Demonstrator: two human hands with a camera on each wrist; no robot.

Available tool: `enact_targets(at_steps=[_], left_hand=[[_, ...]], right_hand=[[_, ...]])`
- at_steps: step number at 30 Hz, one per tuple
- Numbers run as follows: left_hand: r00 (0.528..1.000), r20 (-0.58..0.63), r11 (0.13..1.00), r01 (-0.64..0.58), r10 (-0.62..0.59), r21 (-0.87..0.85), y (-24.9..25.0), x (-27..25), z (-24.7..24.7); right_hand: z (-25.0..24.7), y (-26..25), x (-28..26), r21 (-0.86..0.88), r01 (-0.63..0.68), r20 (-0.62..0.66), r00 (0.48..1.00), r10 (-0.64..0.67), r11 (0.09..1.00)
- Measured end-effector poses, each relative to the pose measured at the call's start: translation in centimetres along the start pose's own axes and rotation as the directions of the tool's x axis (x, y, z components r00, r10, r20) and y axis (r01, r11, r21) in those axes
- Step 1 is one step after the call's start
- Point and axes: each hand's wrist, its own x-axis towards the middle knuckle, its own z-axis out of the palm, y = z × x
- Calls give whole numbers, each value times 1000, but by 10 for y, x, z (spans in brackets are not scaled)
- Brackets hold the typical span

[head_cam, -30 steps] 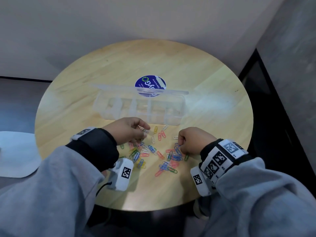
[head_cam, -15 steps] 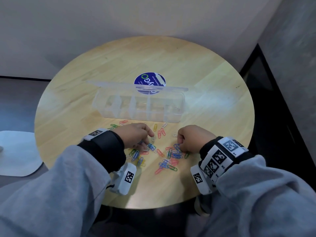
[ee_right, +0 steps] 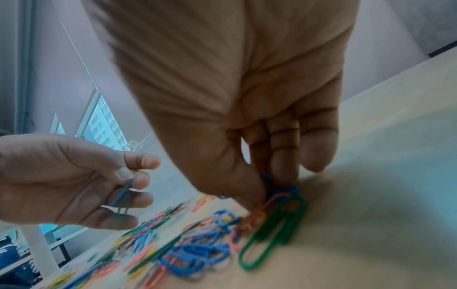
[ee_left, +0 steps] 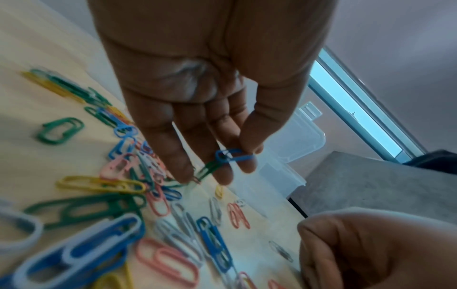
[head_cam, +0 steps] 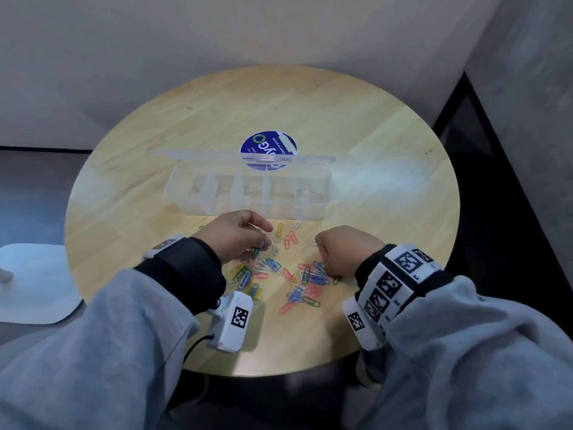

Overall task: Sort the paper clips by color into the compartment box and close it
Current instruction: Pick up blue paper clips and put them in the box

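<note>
My left hand (ee_left: 197, 93) fingers (ee_left: 247, 154) pinch a blue clip (ee_left: 233, 155); the open compartment box (head_cam: 248, 193) lies just beyond them. Right hand (ee_right: 247, 117) fingers (ee_right: 281, 168) pinch blue clips (ee_right: 284, 190) on the worktop (head_cam: 310, 103).

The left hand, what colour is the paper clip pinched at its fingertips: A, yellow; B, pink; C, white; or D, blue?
D: in the left wrist view the left hand pinches a blue paper clip between thumb and fingertips, with a green clip hooked to it and hanging below.
</note>
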Motion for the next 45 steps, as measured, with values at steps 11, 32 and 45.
enact_targets(at_steps=[11, 32, 45], left_hand=[[1000, -1, 952, 11, -11, 305, 4, 3, 10], [974, 170, 438, -221, 152, 871, 1, 4, 14], [989, 102, 971, -124, 105, 205, 9, -3, -3]], right_hand=[[-1, 1, -3, 115, -10, 37, 999, 6, 993], [-9, 31, -7, 895, -104, 121, 993, -13, 434], [-1, -3, -2, 249, -36, 50, 998, 24, 968]])
